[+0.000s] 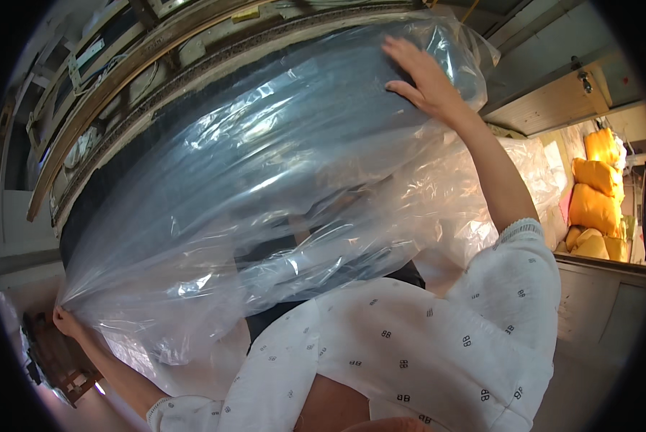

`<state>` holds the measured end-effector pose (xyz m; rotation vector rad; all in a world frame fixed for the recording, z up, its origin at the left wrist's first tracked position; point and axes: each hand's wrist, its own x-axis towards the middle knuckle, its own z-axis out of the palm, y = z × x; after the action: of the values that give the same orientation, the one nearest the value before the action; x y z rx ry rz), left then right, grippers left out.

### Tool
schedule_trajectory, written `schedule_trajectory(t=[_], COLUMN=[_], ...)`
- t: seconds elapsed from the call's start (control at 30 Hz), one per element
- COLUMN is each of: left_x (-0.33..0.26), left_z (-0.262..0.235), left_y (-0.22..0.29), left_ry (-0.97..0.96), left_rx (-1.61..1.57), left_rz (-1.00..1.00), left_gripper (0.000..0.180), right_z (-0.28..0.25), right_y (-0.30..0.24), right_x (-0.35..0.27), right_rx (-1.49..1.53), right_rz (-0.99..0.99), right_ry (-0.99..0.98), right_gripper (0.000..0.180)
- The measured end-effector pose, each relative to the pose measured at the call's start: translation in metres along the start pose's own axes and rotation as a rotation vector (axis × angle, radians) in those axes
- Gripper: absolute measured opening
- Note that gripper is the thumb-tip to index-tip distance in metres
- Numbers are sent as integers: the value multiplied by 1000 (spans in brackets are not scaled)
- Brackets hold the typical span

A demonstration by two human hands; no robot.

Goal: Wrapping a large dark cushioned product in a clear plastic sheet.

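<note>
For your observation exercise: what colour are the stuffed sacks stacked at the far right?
Yellow sacks, best seen in the head view.

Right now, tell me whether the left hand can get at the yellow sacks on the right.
Probably not: the left hand grips the clear plastic bag at far left, while the yellow sacks lie far right behind a ledge.

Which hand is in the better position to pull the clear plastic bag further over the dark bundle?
Probably the left hand: it pinches a gathered corner of the clear plastic bag, so it can tug. The right hand lies flat and open on the dark bundle, only pressing.
</note>
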<state>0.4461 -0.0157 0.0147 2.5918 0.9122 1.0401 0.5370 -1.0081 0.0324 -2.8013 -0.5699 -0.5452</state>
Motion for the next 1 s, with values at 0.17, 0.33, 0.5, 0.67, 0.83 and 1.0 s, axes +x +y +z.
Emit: schedule_trajectory(t=[0.17,0.33,0.5,0.67,0.83,1.0], left_x=[2,-29,-57,-79,-124,-177], left_z=[-73,-102,-152,-173,-216,-244], left_y=[-7,16,-11,-16,-37,-73], left_ry=[16,-4,15,20,-35,-179], left_rx=[68,-195,-573,-748,-734,-862], left_rz=[-159,-214,-428,-505,-599,-616], left_gripper=[37,33,25,25,27,31], right_z=[-9,4,-3,24,42,38], right_y=[-42,-56,-80,-70,-69,-48], right_x=[-26,-7,-18,4,26,71], right_rx=[-95,11,-11,-12,39,170], right_rz=[-6,-129,-142,-126,-170,-2], right_ry=[-175,-185,-154,-137,-23,-43], right_gripper=[49,49,48,50,45,30])
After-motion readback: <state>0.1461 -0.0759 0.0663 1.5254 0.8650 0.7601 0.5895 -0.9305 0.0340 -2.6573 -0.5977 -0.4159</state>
